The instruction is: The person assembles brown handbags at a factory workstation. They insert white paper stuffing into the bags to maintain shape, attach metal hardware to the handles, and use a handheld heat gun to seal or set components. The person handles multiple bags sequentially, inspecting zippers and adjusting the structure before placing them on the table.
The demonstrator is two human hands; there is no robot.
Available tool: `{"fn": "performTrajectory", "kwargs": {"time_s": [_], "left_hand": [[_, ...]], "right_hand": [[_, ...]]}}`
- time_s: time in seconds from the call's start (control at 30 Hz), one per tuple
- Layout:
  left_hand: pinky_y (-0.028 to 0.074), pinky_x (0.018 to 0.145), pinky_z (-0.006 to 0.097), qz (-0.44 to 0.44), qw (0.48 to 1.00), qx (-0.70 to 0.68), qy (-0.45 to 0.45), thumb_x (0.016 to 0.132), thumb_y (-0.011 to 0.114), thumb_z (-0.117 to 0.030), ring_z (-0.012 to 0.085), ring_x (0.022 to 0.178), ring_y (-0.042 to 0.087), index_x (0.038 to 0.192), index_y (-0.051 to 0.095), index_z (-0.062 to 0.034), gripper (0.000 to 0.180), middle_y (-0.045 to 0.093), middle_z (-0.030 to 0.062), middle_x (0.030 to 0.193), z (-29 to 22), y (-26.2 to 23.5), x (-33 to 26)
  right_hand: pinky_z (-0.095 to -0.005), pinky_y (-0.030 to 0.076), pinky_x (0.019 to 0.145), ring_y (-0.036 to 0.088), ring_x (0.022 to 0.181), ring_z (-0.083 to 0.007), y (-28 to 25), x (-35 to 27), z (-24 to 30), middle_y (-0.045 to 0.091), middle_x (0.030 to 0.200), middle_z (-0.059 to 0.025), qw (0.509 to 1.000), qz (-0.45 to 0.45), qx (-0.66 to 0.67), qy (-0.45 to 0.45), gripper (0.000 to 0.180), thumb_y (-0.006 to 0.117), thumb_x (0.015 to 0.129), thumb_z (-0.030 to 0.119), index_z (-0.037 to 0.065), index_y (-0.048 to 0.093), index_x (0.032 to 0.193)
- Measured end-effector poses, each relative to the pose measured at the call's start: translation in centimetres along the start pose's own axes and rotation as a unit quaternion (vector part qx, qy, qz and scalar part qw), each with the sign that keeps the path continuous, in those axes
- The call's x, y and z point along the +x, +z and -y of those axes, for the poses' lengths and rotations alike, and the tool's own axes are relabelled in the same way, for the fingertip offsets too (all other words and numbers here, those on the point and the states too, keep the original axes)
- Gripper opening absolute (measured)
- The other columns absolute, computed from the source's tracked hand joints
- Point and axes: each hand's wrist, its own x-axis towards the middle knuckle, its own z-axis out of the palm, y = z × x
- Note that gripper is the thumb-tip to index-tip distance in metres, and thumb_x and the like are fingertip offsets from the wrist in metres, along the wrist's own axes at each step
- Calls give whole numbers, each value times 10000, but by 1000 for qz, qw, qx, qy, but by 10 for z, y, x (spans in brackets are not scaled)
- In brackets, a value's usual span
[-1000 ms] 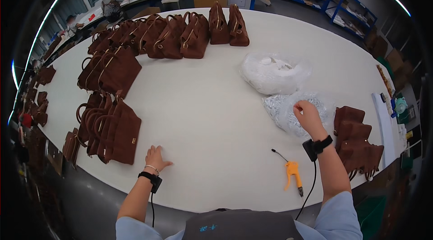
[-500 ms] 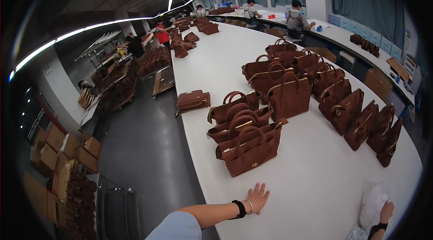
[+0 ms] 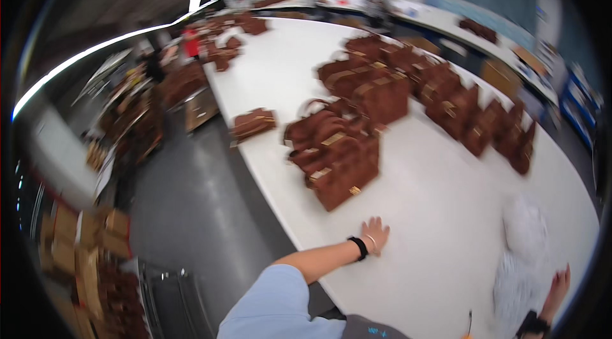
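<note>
My left hand (image 3: 375, 234) lies flat and open on the white table (image 3: 440, 211), a black band on its wrist, just in front of a group of brown handbags (image 3: 338, 160). My right hand (image 3: 556, 285) rests on a crumpled clear plastic bag (image 3: 510, 291) at the lower right edge; a black band circles that wrist too. A second white plastic bundle (image 3: 526, 227) lies just beyond it. The picture is blurred by motion.
More brown handbags (image 3: 459, 109) stand in rows across the table's middle and far side. A flat brown piece (image 3: 254, 124) lies at the table's left edge. Grey floor, stacked cartons (image 3: 83, 256) and shelves fill the left. People stand at far tables.
The view has swung left across the room and back a little toward the table. My left hand stays flat on the table; my right hand stays on the plastic bag.
</note>
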Motion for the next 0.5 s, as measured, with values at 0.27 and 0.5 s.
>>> {"fn": "performTrajectory", "kwargs": {"time_s": [0.27,0.5], "left_hand": [[526,918,374,-74,865,-313,384,879,730,-181,294,1094,641,1171,643,-31,340,659,149,1205,-155,15,-20],[547,868,347,116,792,-236,552,929,673,-170,248,1013,682,1140,672,-18,260,706,128,1104,-374,38,-108]], "right_hand": [[-280,583,779,680,979,-191,12,-284,82,661,1035,-68,980,-180,69,40,224,629,936,77,14,573,1143],[-323,599,798,693,930,-205,-128,-503,99,653,987,-72,918,-382,86,64,388,621,944,96,31,516,1311]]}}
